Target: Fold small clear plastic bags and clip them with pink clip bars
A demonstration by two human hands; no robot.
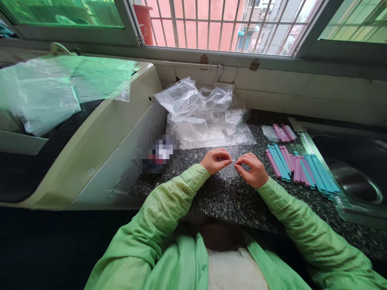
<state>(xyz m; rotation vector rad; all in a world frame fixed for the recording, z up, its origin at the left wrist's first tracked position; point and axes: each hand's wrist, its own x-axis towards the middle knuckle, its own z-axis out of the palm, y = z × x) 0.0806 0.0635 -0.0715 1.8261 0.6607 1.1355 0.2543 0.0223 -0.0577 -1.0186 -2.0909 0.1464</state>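
Small clear plastic bag (230, 168), one piece, held just above the speckled granite bench (229, 201) between both hands, at its top edge. Left hand (215, 160) and right hand (253, 169) are close together, each pinched shut on one side of the bag's mouth with thumb and forefinger; the film hangs loose below them. Handling, as judged: near weightless, limp, slick, easily creased or torn, and hard to see against the stone; best taken at the rim or a corner with fingertips, one side per hand, as a flat grip on the film would likely slide. Adjacent: heap of larger crumpled clear bags (202, 112) behind, against the wall below the barred window (223, 24); row of teal and purple flat sticks (299, 169) lying to the right, several more purple ones (282, 133) further back in a small sleeve; steel sink (356, 177) at far right; white appliance (99, 137) to the left with plastic sheets on top. Markings: no brand, label or legible writing seen; one item by the appliance is blurred out and unreadable.
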